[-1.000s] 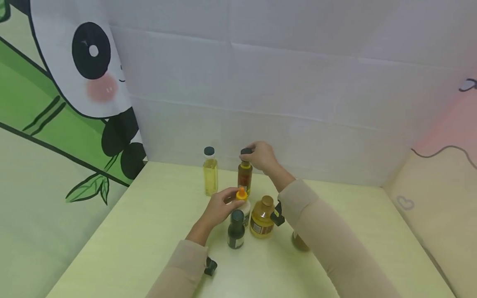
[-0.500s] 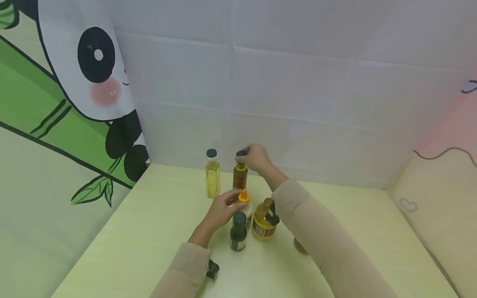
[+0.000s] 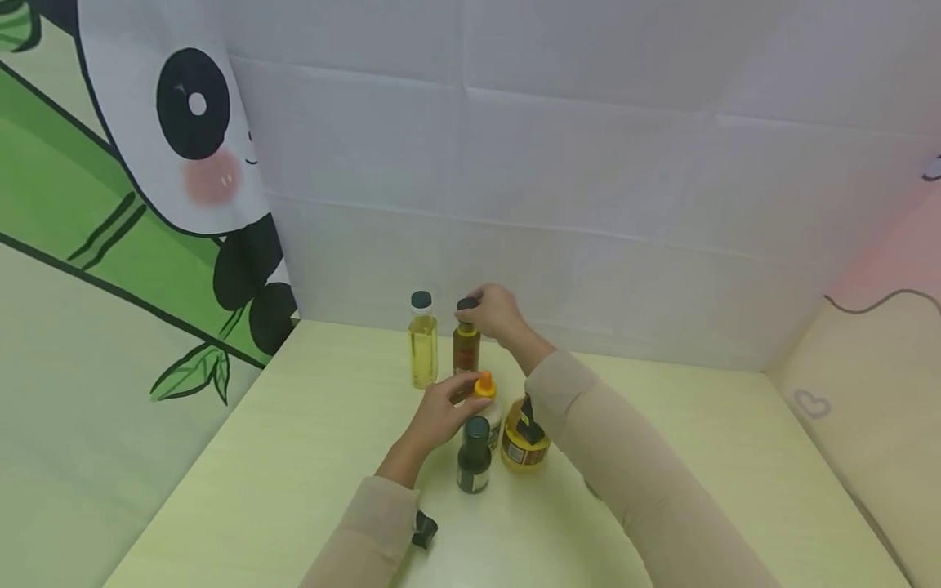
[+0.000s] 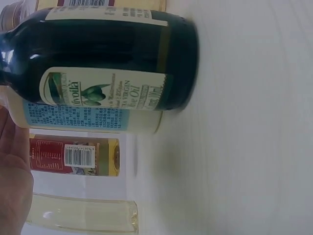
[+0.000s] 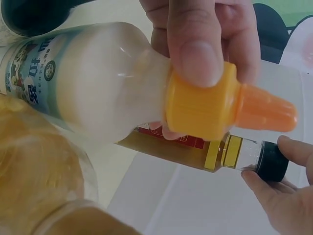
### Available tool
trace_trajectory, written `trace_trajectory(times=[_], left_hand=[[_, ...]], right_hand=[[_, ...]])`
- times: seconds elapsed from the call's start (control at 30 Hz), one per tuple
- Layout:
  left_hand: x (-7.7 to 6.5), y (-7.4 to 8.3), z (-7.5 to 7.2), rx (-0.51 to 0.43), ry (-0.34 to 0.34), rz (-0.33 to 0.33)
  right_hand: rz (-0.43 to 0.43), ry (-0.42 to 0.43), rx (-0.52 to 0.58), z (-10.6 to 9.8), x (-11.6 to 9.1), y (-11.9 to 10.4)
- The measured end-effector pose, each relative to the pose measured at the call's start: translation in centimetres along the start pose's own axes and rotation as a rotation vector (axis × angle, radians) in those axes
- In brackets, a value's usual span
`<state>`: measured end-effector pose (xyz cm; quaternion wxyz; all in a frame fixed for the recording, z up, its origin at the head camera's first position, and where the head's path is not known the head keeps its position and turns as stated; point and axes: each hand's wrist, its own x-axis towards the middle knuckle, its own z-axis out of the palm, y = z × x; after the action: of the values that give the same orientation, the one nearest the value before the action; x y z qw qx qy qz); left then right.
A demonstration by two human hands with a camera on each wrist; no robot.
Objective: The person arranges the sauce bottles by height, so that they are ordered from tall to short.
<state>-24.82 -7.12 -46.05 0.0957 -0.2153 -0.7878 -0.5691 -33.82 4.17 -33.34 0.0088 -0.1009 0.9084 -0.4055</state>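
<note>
My left hand (image 3: pixel 439 415) holds the yellow cap (image 5: pixel 198 105) of a white squeeze bottle (image 5: pixel 107 83) with an orange tip, thumb across it. Behind it, my right hand (image 3: pixel 496 313) pinches the dark cap (image 5: pixel 273 161) of a slim brown bottle (image 3: pixel 466 349) with a red label. In the left wrist view that bottle's base appears slightly above the tabletop. A clear bottle of yellow oil (image 3: pixel 423 351) stands just left of it. In front of the squeeze bottle is a dark olive oil bottle (image 4: pixel 98 58).
A wide amber bottle (image 3: pixel 524 445) stands right of the squeeze bottle, partly hidden by the right wrist camera. Another brown item (image 3: pixel 592 490) is almost wholly covered by the right sleeve. A pale wall sheet (image 3: pixel 588 204) rises behind the table (image 3: pixel 338 408).
My right hand has moved left with the brown bottle, bringing it closer to the clear oil bottle. The left hand has stayed on the squeeze bottle. The head view has shifted slightly.
</note>
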Motion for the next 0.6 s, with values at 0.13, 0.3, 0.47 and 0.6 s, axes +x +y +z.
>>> trace_trajectory(times=[0.13,0.3,0.47,0.6], left_hand=[[-0.3,1.2,0.0,0.006,-0.004,-0.003],[-0.2,-0.1,0.2,0.01,-0.011,-0.006],[-0.3,0.0,0.1,0.013,-0.014,-0.02],[-0.4,0.0,0.2,0.016,-0.017,-0.019]], right_hand=[[0.005,-0.009,-0.002,0.2,0.0,-0.1],[0.01,-0.023,0.012,0.6,0.0,0.0],[-0.003,-0.031,0.036,1.1,0.2,0.2],[-0.007,-0.042,0.043,1.4,0.2,0.3]])
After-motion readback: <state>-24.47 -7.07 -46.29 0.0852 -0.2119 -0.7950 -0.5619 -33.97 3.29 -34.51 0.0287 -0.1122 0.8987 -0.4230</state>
